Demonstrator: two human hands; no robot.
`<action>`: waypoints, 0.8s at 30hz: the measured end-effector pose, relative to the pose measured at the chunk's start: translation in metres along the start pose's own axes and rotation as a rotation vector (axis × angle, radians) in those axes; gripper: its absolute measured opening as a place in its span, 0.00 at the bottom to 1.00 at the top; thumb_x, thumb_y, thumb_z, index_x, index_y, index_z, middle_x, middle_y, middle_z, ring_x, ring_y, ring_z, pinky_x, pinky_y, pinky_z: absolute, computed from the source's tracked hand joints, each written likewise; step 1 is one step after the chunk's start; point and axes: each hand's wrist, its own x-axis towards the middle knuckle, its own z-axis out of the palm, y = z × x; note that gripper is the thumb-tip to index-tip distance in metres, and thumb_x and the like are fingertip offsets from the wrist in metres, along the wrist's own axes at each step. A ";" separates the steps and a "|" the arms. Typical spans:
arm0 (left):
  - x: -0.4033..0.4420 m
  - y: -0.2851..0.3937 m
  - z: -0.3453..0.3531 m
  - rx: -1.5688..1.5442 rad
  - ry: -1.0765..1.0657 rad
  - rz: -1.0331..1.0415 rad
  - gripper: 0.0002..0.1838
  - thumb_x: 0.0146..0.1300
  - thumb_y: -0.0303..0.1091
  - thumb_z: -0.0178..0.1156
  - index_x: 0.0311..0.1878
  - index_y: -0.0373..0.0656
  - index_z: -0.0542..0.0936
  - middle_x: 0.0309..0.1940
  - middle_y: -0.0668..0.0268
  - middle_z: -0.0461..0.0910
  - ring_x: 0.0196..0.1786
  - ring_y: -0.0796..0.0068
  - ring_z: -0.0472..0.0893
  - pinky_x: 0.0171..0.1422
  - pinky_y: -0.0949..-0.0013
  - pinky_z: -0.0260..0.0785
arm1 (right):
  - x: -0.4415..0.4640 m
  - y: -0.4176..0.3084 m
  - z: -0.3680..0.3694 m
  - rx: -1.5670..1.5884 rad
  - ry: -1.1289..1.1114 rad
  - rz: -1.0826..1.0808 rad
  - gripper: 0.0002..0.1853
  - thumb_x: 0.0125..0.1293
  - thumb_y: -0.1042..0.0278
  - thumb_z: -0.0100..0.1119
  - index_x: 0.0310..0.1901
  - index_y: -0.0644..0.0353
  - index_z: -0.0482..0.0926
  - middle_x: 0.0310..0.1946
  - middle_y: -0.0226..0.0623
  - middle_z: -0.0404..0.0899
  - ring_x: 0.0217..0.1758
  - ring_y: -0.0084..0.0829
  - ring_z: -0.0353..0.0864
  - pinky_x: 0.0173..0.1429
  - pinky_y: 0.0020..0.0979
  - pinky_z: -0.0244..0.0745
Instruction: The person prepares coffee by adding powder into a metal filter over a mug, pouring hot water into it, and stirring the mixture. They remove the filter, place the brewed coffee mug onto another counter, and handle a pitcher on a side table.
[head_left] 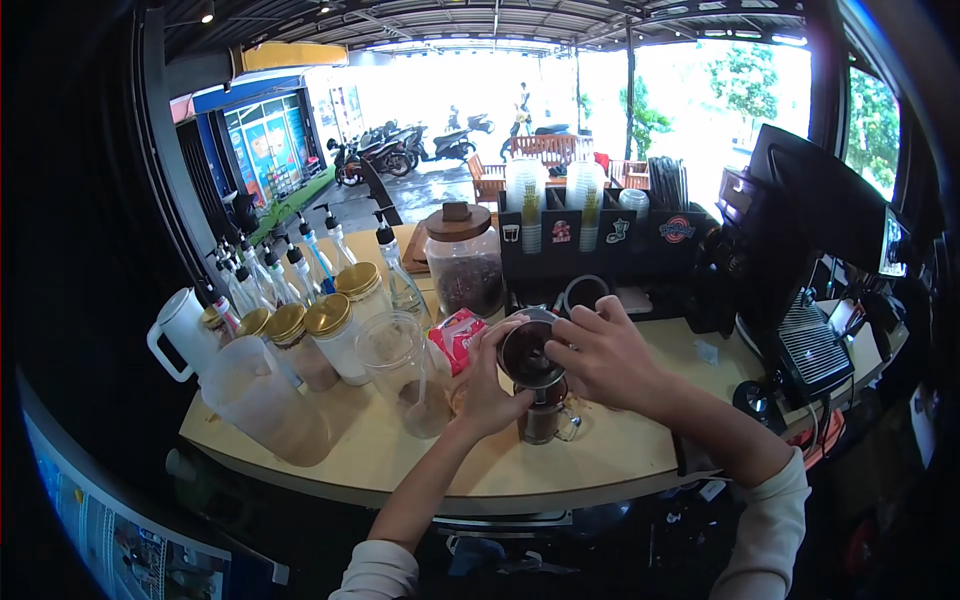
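A dark, round vessel (528, 352) is held tilted above a clear glass mug (541, 424) by the left hand (484, 388), fingers wrapped at its side; at its rim the right hand (612, 362) is curled—whether anything is pinched cannot be told; a steady grip seems called for over the brown-filled glass; alongside, a glossy pink packet (458, 340) is crumpled; beyond, a glass jar (465, 272) is topped with wood.

Dark cup (529, 357): contents unclear, rim pt. hidden by R hand (605, 352). Glass mug (541, 426): top hidden. Sleeves (376, 572): cut off, btm. edge.
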 end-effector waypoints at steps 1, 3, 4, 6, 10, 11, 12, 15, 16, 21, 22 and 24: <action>-0.001 0.000 0.001 -0.029 0.018 -0.038 0.45 0.37 0.28 0.67 0.64 0.44 0.62 0.63 0.60 0.68 0.69 0.59 0.64 0.77 0.51 0.39 | 0.000 0.003 0.000 -0.004 0.001 0.001 0.12 0.45 0.68 0.63 0.34 0.54 0.74 0.36 0.28 0.71 0.45 0.27 0.71 0.50 0.34 0.62; -0.001 0.000 0.000 -0.058 0.037 -0.074 0.44 0.38 0.28 0.68 0.64 0.44 0.62 0.63 0.60 0.68 0.68 0.59 0.64 0.77 0.51 0.39 | -0.001 0.007 0.001 -0.063 0.047 -0.099 0.10 0.48 0.67 0.61 0.34 0.54 0.74 0.35 0.27 0.71 0.44 0.26 0.71 0.49 0.33 0.63; 0.000 0.001 -0.002 -0.026 -0.003 -0.060 0.44 0.39 0.29 0.68 0.65 0.45 0.62 0.63 0.60 0.68 0.68 0.59 0.64 0.76 0.52 0.40 | -0.002 0.007 0.002 -0.065 0.050 -0.101 0.10 0.48 0.67 0.61 0.34 0.54 0.74 0.35 0.27 0.71 0.44 0.26 0.71 0.49 0.33 0.63; 0.001 0.003 -0.007 0.010 -0.040 -0.043 0.44 0.40 0.29 0.69 0.65 0.45 0.62 0.63 0.60 0.68 0.68 0.58 0.64 0.76 0.53 0.42 | -0.002 0.009 0.003 -0.056 -0.036 -0.238 0.08 0.51 0.67 0.59 0.34 0.53 0.75 0.34 0.27 0.71 0.44 0.25 0.71 0.48 0.33 0.63; 0.003 0.005 -0.012 0.008 -0.093 -0.095 0.44 0.43 0.30 0.70 0.66 0.47 0.62 0.63 0.61 0.68 0.68 0.55 0.62 0.76 0.53 0.45 | -0.001 0.018 0.000 -0.073 0.010 -0.192 0.07 0.53 0.65 0.58 0.35 0.52 0.75 0.35 0.26 0.71 0.44 0.25 0.71 0.50 0.33 0.64; 0.005 0.005 -0.013 -0.006 -0.100 -0.075 0.44 0.43 0.30 0.71 0.66 0.48 0.62 0.63 0.61 0.68 0.68 0.54 0.61 0.76 0.53 0.45 | -0.002 0.016 0.002 -0.074 0.011 -0.193 0.07 0.53 0.65 0.58 0.35 0.52 0.75 0.35 0.26 0.71 0.44 0.25 0.71 0.50 0.33 0.64; 0.004 0.004 -0.013 -0.004 -0.098 -0.073 0.44 0.43 0.30 0.71 0.66 0.48 0.62 0.63 0.61 0.68 0.68 0.54 0.61 0.76 0.53 0.45 | -0.003 0.012 0.005 -0.068 -0.003 -0.228 0.07 0.53 0.65 0.58 0.35 0.52 0.75 0.35 0.26 0.71 0.44 0.25 0.71 0.50 0.33 0.64; 0.002 0.003 -0.010 0.027 -0.104 -0.108 0.44 0.43 0.30 0.70 0.66 0.48 0.62 0.63 0.62 0.68 0.68 0.53 0.61 0.76 0.52 0.45 | 0.000 0.012 0.008 -0.044 0.006 -0.214 0.08 0.52 0.66 0.59 0.35 0.52 0.75 0.35 0.27 0.71 0.44 0.25 0.72 0.50 0.33 0.64; 0.002 0.005 -0.008 0.014 -0.086 -0.107 0.44 0.42 0.30 0.70 0.66 0.48 0.62 0.62 0.61 0.68 0.67 0.54 0.61 0.75 0.53 0.46 | 0.001 0.011 0.008 -0.023 0.028 -0.166 0.09 0.51 0.67 0.60 0.36 0.52 0.75 0.35 0.27 0.71 0.44 0.25 0.72 0.49 0.33 0.64; -0.001 0.001 0.000 0.058 -0.016 -0.081 0.45 0.39 0.31 0.72 0.65 0.47 0.63 0.60 0.60 0.69 0.66 0.54 0.62 0.74 0.53 0.48 | 0.001 0.005 0.015 -0.065 0.054 -0.080 0.13 0.48 0.66 0.62 0.37 0.54 0.74 0.36 0.29 0.71 0.44 0.27 0.72 0.46 0.33 0.63; -0.003 0.002 0.003 0.028 0.025 -0.104 0.45 0.38 0.32 0.73 0.64 0.46 0.64 0.60 0.60 0.69 0.65 0.55 0.63 0.74 0.53 0.49 | 0.001 0.005 0.015 -0.085 0.055 -0.008 0.14 0.47 0.66 0.63 0.37 0.54 0.74 0.36 0.29 0.71 0.43 0.28 0.72 0.45 0.34 0.62; -0.004 0.005 0.007 -0.003 0.068 -0.129 0.45 0.37 0.32 0.73 0.63 0.45 0.64 0.60 0.61 0.69 0.65 0.55 0.63 0.73 0.53 0.50 | 0.001 0.000 0.016 -0.050 0.046 0.048 0.14 0.46 0.66 0.63 0.37 0.54 0.74 0.36 0.29 0.71 0.43 0.28 0.72 0.44 0.34 0.62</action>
